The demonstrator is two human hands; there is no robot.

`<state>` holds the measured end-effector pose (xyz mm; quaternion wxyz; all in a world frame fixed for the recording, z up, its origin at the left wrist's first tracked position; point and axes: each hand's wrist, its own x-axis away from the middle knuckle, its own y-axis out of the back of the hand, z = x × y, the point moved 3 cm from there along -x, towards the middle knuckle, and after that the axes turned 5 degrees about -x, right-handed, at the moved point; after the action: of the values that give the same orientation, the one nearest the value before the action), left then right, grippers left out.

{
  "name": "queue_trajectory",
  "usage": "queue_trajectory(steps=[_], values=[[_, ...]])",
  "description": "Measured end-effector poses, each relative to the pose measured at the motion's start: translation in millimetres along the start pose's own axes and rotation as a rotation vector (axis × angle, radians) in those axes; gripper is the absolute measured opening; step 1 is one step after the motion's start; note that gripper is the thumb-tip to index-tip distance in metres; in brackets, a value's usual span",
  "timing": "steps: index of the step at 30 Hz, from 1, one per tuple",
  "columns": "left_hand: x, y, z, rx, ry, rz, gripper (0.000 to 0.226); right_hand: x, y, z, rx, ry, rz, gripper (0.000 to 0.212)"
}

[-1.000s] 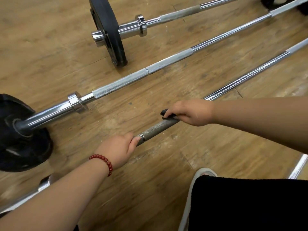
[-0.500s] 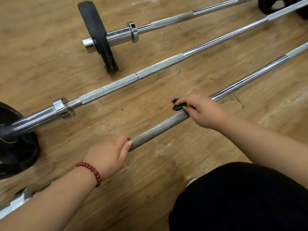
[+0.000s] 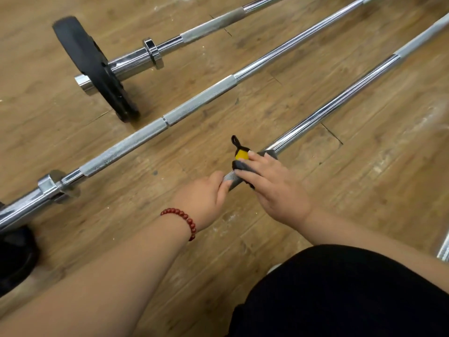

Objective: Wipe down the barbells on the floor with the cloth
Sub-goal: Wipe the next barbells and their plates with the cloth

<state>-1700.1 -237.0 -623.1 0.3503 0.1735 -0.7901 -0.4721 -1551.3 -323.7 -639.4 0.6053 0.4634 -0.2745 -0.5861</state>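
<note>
A worn wooden plank floor (image 3: 364,178) with pale scuffs fills the view; no more of the room shows. At the far left a black plate (image 3: 14,259) is cut off by the frame edge. It sits on the middle barbell (image 3: 199,98), whose collar and knurled shaft run from lower left to upper right and out of the top edge. Above that lies the far barbell (image 3: 206,27), on the same slant, with an upright black plate (image 3: 90,66) on its sleeve; its far end is also out of frame.

The left hand (image 3: 206,198), with a red bead bracelet (image 3: 184,220) at the wrist, has its fingers clenched round the knurled part of the nearest barbell (image 3: 340,100). The forearm hides the bar's lower-left stretch. Just beside it, the cloth (image 3: 243,156), yellow and dark grey with a black loop, lies on the same bar. The right hand (image 3: 274,190) lies over it with nearly straight fingers, pressing it down; how far the cloth wraps underneath cannot be seen. From there the chrome shaft points up and right, parallel to the other two.

A black-clad knee (image 3: 340,288) covers the lower right, and a chrome piece (image 3: 444,246) at the right edge is too cut off to identify
</note>
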Motion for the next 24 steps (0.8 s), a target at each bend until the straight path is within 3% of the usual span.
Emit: queue_trajectory(steps=[2, 5, 6, 10, 11, 12, 15, 16, 21, 22, 24], values=[[0, 0, -1, -0.019, -0.009, 0.002, 0.034, -2, 6, -18, 0.092, -0.024, -0.024, 0.048], [-2, 0, -2, -0.043, -0.011, 0.005, 0.031, -9, 17, -40, 0.076, -0.362, -0.227, 0.047], [-1, -1, -2, -0.044, -0.010, 0.011, 0.031, -10, 12, -34, 0.074, -0.387, -0.258, 0.046], [-1, 0, -3, -0.033, -0.013, 0.028, 0.030, 1, -8, -7, 0.088, -0.006, -0.089, 0.045], [-2, 0, -4, -0.021, -0.017, 0.029, 0.031, 1, -4, -17, 0.130, 0.010, -0.089, 0.045], [-2, 1, -4, -0.007, -0.024, 0.029, 0.033, 0, 2, -32, 0.157, -0.063, -0.126, 0.045], [-1, -1, -6, 0.022, -0.061, 0.041, 0.040, -8, 23, -67, 0.087, -0.514, -0.323, 0.043], [-2, -1, -6, 0.028, -0.061, 0.046, 0.038, -11, 22, -63, 0.085, -0.546, -0.347, 0.042], [-22, 7, -7, 0.084, -0.133, 0.064, 0.027, -4, -7, -19, 0.051, -0.067, -0.211, 0.041], [-26, 7, -8, 0.111, -0.138, 0.069, 0.029, -4, -4, -25, 0.054, -0.062, -0.224, 0.040], [-29, 3, -10, 0.129, -0.124, 0.069, 0.033, -6, 4, -42, 0.044, -0.232, -0.317, 0.041]])
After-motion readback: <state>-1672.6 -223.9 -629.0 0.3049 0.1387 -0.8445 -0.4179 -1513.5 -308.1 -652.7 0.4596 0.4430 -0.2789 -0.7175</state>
